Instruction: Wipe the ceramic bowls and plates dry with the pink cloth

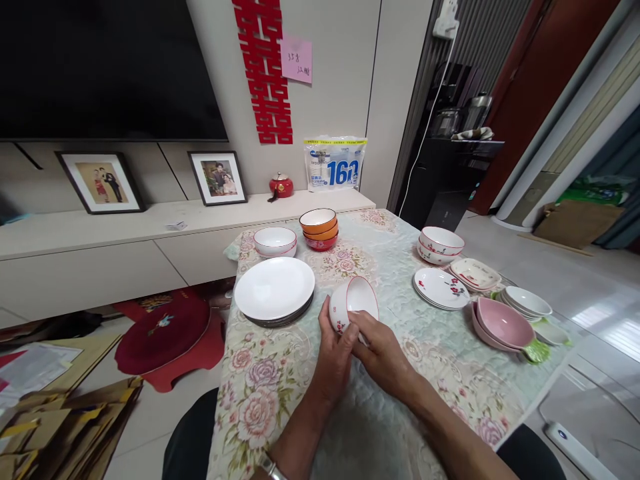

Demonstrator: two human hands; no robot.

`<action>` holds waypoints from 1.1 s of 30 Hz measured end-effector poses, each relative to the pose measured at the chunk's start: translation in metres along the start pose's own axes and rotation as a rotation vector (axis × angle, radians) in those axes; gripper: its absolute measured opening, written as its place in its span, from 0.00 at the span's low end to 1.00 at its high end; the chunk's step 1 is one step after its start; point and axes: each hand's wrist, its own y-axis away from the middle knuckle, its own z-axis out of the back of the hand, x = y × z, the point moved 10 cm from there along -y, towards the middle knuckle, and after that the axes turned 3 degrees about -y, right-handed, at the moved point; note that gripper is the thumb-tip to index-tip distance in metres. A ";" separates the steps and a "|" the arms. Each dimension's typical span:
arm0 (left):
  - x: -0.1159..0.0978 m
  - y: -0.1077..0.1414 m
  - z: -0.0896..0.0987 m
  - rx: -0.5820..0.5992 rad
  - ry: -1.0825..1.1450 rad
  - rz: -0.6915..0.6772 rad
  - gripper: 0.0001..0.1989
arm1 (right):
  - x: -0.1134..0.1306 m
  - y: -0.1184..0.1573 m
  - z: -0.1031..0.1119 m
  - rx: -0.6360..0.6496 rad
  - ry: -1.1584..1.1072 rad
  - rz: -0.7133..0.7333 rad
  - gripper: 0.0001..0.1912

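A white bowl [354,300] with a red rim and small red flowers is tilted on its side above the middle of the table. My left hand [334,340] is closed around its left and lower side. From the right, my right hand [377,343] grips the rim and lower wall, its fingers over the near edge. To the left of my hands stands a stack of white plates [275,288]. Behind the held bowl is a stack of orange and red bowls [319,227], with white bowls [275,241] beside it.
On the right of the flowered tablecloth [260,400] are white bowls [441,243], flower-patterned plates [440,288], rectangular dishes [475,273], small white bowls [526,301] and pink leaf-handled bowls [505,323]. A red stool [165,330] stands left; a low cabinet [100,237] runs behind.
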 end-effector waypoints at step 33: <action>0.003 0.000 0.007 -0.041 0.024 0.051 0.40 | 0.008 0.004 -0.012 0.125 0.208 -0.011 0.19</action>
